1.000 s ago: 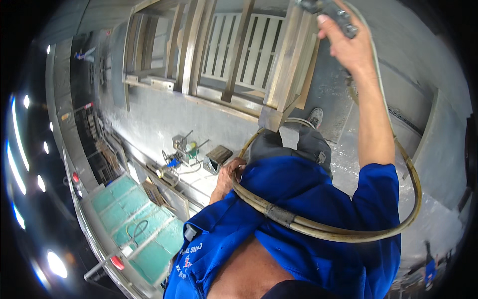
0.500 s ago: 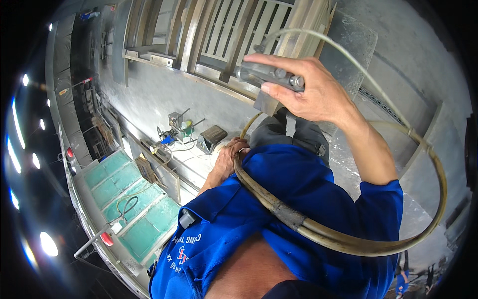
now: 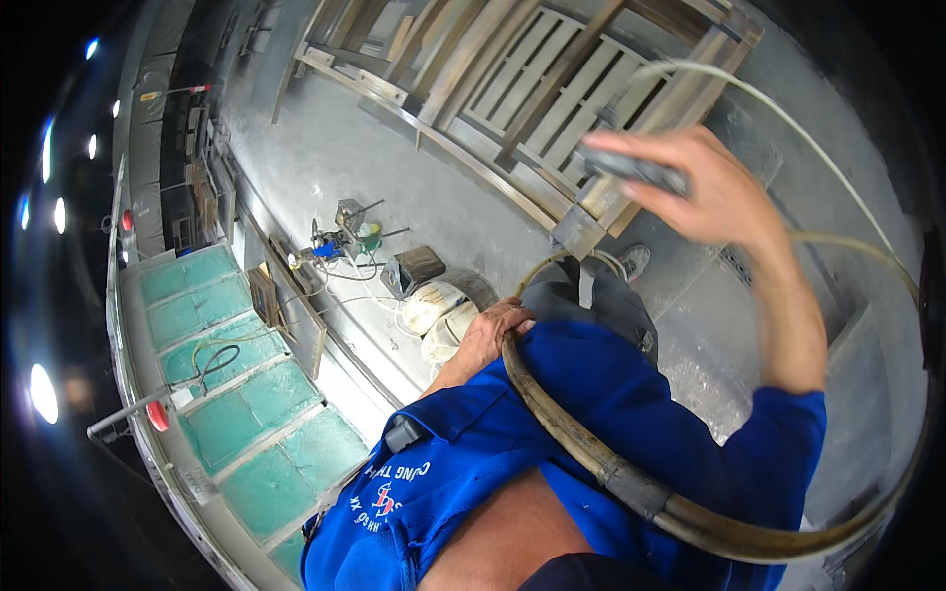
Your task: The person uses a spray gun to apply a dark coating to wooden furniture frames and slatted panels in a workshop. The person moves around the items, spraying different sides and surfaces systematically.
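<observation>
My right hand (image 3: 724, 197) is raised at the right, fingers wrapped around a grey metal spray gun (image 3: 639, 170), blurred by motion. A thin pale hose (image 3: 778, 113) arcs from the gun's front toward the right edge. My left hand (image 3: 493, 330) is at my waist, closed on a thick yellowish-brown hose (image 3: 581, 443) that loops across my front. A taped joint shows along this hose. Beyond the gun is a slatted wooden frame (image 3: 463, 84), apart from the gun.
Teal panels (image 3: 236, 433) in a long frame lie at the left. On the floor are a small pump (image 3: 340, 231), a dark box (image 3: 419, 266) and pale sacks (image 3: 439, 310). A metal plate (image 3: 578, 231) is at the wooden frame's near corner.
The view has shifted. My right hand with the spray gun has moved rightward in the picture, and the wooden frame appears farther right. My left hand stays on the hose.
</observation>
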`<state>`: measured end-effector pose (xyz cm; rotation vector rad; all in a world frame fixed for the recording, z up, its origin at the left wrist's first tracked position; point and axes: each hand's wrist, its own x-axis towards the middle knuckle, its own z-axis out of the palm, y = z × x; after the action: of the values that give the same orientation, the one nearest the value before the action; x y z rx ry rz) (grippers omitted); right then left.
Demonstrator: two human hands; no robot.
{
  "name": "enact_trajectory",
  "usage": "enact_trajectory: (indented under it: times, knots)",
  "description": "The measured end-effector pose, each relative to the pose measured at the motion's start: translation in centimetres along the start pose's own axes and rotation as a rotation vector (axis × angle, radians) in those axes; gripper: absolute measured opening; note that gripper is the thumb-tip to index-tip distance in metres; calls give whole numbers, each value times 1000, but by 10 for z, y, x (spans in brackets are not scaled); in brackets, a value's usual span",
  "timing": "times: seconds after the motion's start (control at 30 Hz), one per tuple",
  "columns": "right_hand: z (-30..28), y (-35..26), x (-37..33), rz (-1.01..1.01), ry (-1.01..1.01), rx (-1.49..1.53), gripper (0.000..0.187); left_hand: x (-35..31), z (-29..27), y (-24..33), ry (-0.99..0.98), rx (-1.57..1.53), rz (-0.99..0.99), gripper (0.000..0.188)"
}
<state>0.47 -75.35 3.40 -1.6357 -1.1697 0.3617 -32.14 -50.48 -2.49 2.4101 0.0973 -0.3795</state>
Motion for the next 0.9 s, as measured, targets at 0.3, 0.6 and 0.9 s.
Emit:
enact_trajectory:
  times: [0.3, 0.6, 0.9]
  knots:
    - [73, 6, 258, 8, -31, -204, 48, -42, 1, 13, 160, -126, -281, 20]
    - [57, -7, 273, -235, 116, 123, 43, -52, 19, -18, 281, -334, -340, 21]
    - [-43, -65, 13, 625, 587, -86, 45, -2, -7, -29, 10, -271, 31, 18]
